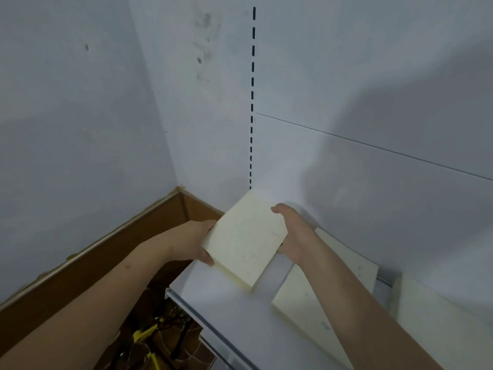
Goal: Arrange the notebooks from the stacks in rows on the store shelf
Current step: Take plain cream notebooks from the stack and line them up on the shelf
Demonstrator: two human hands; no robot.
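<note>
At the far left a cardboard box (112, 252) stood open against the wall, with yellow-handled items in its lower part that were too blurred to name. The left hand (198, 241) gripped the left edge of a cream stack of notebooks (246, 239), fingers curled round the side. The stack was tilted, its far corner near the back panel and its near corner low over the white shelf (229, 311); contact could not be judged. The right hand (293, 236) gripped the opposite edge, thumb on top. Further right, another stack (301, 300) lay flat on the shelf, partly under the right forearm. To place it well, the held stack probably needed squaring to the back panel and lowering flat, just beside its neighbour, before either hand let go.
</note>
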